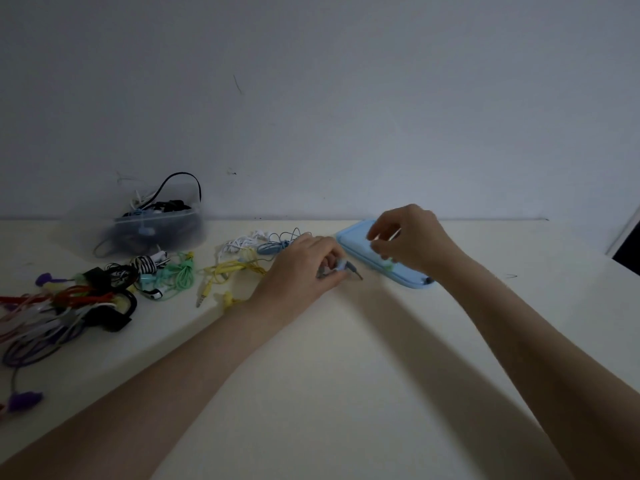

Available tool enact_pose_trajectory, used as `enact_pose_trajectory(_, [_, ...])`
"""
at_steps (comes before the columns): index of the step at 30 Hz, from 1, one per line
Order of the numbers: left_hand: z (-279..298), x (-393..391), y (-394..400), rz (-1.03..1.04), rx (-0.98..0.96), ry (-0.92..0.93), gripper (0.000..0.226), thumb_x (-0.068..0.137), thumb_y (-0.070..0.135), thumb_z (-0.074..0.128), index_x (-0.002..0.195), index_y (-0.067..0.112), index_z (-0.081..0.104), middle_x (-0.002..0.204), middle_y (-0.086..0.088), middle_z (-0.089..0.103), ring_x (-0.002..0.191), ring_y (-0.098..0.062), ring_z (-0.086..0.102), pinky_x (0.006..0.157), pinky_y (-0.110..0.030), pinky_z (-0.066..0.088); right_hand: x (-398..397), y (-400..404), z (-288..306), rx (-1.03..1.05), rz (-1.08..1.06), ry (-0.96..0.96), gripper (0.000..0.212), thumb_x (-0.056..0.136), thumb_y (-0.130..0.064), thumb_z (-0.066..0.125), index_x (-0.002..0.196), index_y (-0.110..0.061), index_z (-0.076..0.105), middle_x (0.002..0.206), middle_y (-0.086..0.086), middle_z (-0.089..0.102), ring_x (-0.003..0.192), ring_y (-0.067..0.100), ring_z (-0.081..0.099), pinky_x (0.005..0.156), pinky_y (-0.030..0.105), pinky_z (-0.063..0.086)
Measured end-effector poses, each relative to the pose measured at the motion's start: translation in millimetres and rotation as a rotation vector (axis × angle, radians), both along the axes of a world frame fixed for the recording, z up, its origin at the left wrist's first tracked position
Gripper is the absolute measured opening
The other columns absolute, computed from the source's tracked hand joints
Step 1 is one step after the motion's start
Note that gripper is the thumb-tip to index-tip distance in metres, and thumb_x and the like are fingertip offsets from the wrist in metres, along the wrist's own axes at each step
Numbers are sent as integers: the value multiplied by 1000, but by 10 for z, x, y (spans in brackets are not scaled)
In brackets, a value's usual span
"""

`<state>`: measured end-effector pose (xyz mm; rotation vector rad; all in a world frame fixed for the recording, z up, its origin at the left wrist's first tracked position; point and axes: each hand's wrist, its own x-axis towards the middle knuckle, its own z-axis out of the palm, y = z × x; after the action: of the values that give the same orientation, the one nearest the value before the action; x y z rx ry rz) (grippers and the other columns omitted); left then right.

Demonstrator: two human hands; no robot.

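While my left hand [301,268] lies on the table, its fingers are curled round a coiled pale blue earphone cable [341,266]. The cable's metal jack plug pokes out toward the flat light blue plastic lid [410,281] just beside it. My right hand [408,237] hovers over that lid, fingertips drawn together in a pinch on a small greenish piece [388,264] (too small to say what it is). Behind my left hand lie loose yellow earphones [232,268] and mint green earphones [180,275]. Further off there is a tangled heap of red, purple and black cords [69,306] and a clear plastic tub of cables [156,230]. The risk, I think, is the coil springing open if my grip slackens. A stray loop could then snag the yellow cord nearby.
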<state>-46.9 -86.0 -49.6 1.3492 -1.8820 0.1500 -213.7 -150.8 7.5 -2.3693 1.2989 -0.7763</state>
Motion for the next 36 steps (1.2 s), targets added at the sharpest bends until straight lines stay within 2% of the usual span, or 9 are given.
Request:
enact_pose_trajectory(3, [28, 22, 0, 74, 53, 144, 23, 79, 11, 69, 101, 14, 65, 84, 3, 61, 82, -15, 55, 75, -30, 46, 169, 131, -145, 32, 37, -34, 12, 78, 1, 60, 80, -8, 67, 71, 9, 68, 48, 7, 60, 56, 18, 48])
enact_pose_trajectory(5, [34, 43, -10, 88, 83, 248, 23, 81, 11, 68, 103, 17, 65, 83, 5, 61, 77, -11, 55, 74, -25, 44, 242, 156, -278, -24, 13, -33, 12, 79, -1, 59, 83, -5, 69, 80, 13, 69, 70, 21, 64, 67, 27, 47])
enact_pose_trajectory(7, [34, 73, -32, 86, 103, 379, 15, 82, 13, 68, 95, 20, 67, 77, 7, 62, 71, -2, 57, 68, -17, 44, 281, 162, -383, -68, -14, -74, 13, 81, -4, 59, 87, -6, 70, 89, 12, 64, 82, 24, 62, 71, 28, 43])
enact_pose_trajectory(11, [40, 119, -72, 93, 126, 553, 7, 81, 13, 69, 84, 18, 65, 69, 17, 59, 60, 10, 54, 58, -6, 39, 322, 163, -495, -144, 20, -119, 14, 82, -4, 60, 91, -5, 70, 93, 10, 64, 80, 22, 61, 69, 24, 42])
enact_pose_trajectory(14, [39, 130, -85, 83, 115, 548, 9, 82, 13, 68, 80, 19, 63, 69, 18, 58, 61, 11, 53, 59, -6, 37, 332, 168, -525, -201, 62, -118, 17, 81, -1, 57, 90, -5, 71, 86, 11, 70, 76, 23, 62, 75, 32, 48])
enact_pose_trajectory(19, [10, 181, -118, 100, 108, 606, 7, 83, 14, 67, 80, 19, 64, 72, 14, 61, 73, -5, 58, 73, -25, 46, 324, 124, -554, -200, 52, -146, 21, 84, 2, 52, 93, -4, 70, 84, 11, 70, 75, 23, 62, 77, 35, 49])
enact_pose_trajectory(27, [17, 168, -75, 76, 132, 536, 16, 81, 8, 68, 83, 23, 65, 77, 13, 64, 71, 7, 58, 68, -11, 46, 327, 105, -588, -157, 37, -194, 25, 89, 4, 46, 103, -3, 65, 85, 11, 68, 72, 24, 62, 78, 38, 50])
enact_pose_trajectory(31, [30, 143, -39, 47, 178, 531, 26, 80, 9, 70, 97, 27, 62, 83, 4, 66, 77, -6, 61, 71, -16, 47, 332, 114, -585, -179, 57, -163, 26, 88, 4, 46, 103, -3, 66, 87, 11, 69, 79, 26, 64, 80, 39, 50])
enact_pose_trajectory(36, [25, 102, -43, 64, 172, 508, 17, 77, 7, 72, 91, 15, 70, 84, 0, 68, 78, -8, 62, 76, -20, 50, 329, 128, -580, -205, 80, -224, 27, 88, 4, 48, 109, -7, 62, 85, 11, 67, 73, 25, 63, 74, 40, 51])
